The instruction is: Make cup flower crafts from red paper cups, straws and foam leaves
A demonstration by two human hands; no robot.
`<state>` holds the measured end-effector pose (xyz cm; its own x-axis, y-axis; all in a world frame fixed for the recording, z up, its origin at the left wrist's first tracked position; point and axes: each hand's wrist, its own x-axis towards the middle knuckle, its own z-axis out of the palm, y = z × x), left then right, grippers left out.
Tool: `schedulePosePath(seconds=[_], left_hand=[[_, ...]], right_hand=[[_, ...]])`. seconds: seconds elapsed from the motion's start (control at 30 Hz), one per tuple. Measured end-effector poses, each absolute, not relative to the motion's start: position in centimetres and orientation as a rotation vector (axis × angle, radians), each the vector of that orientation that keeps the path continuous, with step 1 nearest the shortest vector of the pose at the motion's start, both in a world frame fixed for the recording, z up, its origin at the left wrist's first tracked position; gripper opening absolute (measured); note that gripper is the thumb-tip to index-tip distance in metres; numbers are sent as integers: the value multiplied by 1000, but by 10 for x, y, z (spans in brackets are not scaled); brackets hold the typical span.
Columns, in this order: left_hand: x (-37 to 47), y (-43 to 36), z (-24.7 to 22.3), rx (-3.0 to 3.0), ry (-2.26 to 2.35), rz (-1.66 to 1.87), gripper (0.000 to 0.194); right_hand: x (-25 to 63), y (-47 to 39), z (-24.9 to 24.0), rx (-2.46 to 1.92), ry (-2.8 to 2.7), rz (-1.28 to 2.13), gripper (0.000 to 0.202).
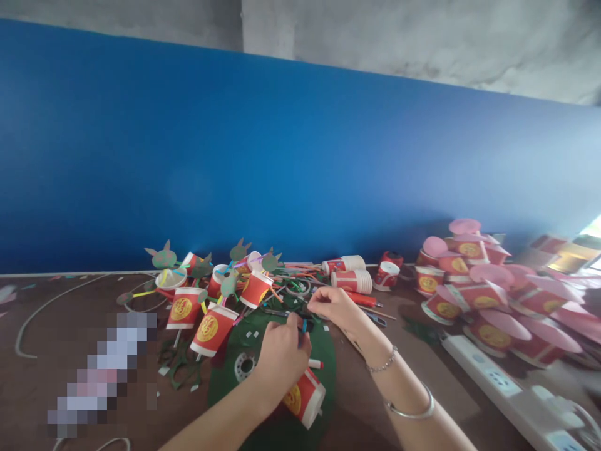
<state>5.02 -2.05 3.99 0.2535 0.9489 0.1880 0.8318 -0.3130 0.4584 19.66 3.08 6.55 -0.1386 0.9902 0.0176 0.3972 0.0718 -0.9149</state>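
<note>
My left hand is closed over the dark green round mat, with a small blue piece at its fingertips. Just beneath it a red paper cup lies tilted on the mat, partly covered by the hand, with a red-capped white marker beside it. My right hand is a little to the right and farther back, thumb and index finger pinched together; what they hold, if anything, is too small to make out. A white ring-shaped part lies at the mat's left.
Red cups with green animal heads stand at the left. Stacked cups and an orange-red tool lie behind my hands. Cups with pink discs and a white power strip fill the right. A blue wall rises behind.
</note>
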Motion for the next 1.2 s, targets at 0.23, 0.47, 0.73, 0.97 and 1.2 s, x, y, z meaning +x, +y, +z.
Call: schedulePosePath(seconds=[0.23, 0.47, 0.73, 0.97, 1.2], left_hand=[[48, -16, 39, 2114, 1693, 755, 8], [48, -16, 41, 2099, 1718, 724, 9], [45, -14, 43, 2141, 1714, 688, 12], [44, -14, 45, 2138, 1684, 641, 10], [41, -15, 50, 2077, 1676, 575, 14]], right_hand=[[201, 31, 69, -1376, -1507, 1287, 17], [196, 32, 64, -1376, -1488, 1401, 16], [189, 26, 71, -1481, -1496, 1357, 6], [188, 29, 62, -1475, -1517, 1322, 5], [188, 21, 79, -1520, -1626, 1282, 6]])
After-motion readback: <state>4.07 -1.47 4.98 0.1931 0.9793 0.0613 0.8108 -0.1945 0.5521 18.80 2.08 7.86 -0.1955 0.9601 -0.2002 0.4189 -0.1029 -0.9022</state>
